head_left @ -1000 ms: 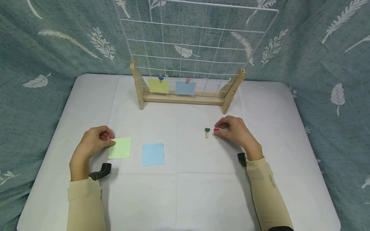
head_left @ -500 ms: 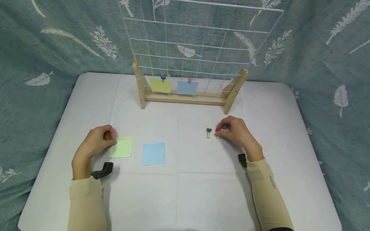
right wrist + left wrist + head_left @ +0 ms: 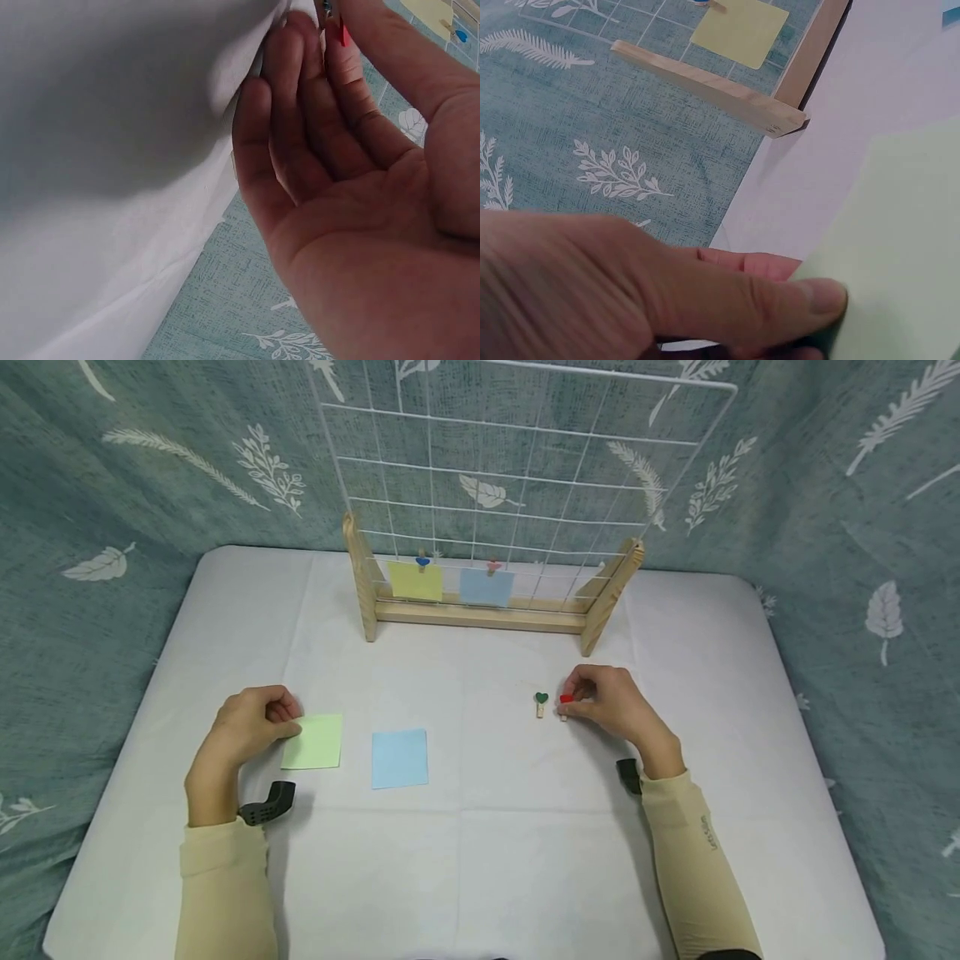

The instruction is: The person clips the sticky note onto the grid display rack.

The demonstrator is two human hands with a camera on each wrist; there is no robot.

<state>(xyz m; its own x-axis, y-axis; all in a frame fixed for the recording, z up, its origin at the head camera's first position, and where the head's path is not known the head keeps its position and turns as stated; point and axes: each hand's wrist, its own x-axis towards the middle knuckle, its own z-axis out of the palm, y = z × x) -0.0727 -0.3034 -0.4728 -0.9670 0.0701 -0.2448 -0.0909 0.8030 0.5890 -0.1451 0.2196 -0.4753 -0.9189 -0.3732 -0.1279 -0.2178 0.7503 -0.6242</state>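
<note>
Green note (image 3: 313,743), at the left of the tabletop (image 3: 450,877), is pinched near its upper left corner by the left grip (image 3: 249,722); a light hold there should spare it creases. The right grip (image 3: 607,697) pinches a red-heart clip (image 3: 566,698), though the fingers hide whether it is off the surface. Taking it near the handle end should ease squeezing. Just beside it lies a green-heart clip (image 3: 541,703), best not nudged. Between the hands lies a blue note (image 3: 400,759); beyond stands a wire rack (image 3: 480,616).
</note>
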